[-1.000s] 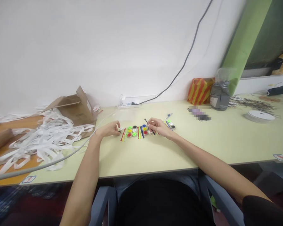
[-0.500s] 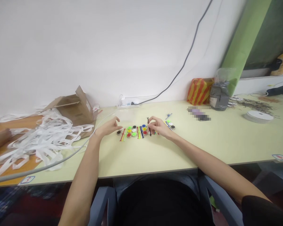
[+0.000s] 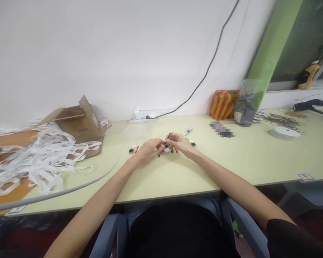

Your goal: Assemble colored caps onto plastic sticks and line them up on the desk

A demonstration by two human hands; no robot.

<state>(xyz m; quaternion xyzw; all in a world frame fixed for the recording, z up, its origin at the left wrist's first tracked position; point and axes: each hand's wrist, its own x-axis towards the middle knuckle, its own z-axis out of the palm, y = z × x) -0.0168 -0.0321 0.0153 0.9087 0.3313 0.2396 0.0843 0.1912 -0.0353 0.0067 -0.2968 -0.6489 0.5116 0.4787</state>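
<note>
My right hand (image 3: 179,144) pinches a thin dark stick-like piece (image 3: 169,135) above the table. Right beside it, my left hand (image 3: 150,149) reaches in with its fingers drawn together at the stick's lower end. A speck of green shows between the two hands, too small to name. Beneath and around the fingers lie small round discs, among them a white one (image 3: 167,151) and a black one (image 3: 131,151). A red stick (image 3: 137,148) lies left of my left hand. Other coloured sticks and discs are partly hidden by my hands.
White straps (image 3: 51,157) heap up at the left by an open cardboard box (image 3: 80,125). A grey cable (image 3: 70,184) crosses the front left. Along the back stand a power strip (image 3: 142,119), a striped bag (image 3: 223,104) and a grey bag (image 3: 244,111). Right lies a white roll (image 3: 284,133).
My left hand has moved right, over the discs and sticks, to meet my right hand. The dark stick stays in my right hand, now tilted. The view has shifted slightly.
</note>
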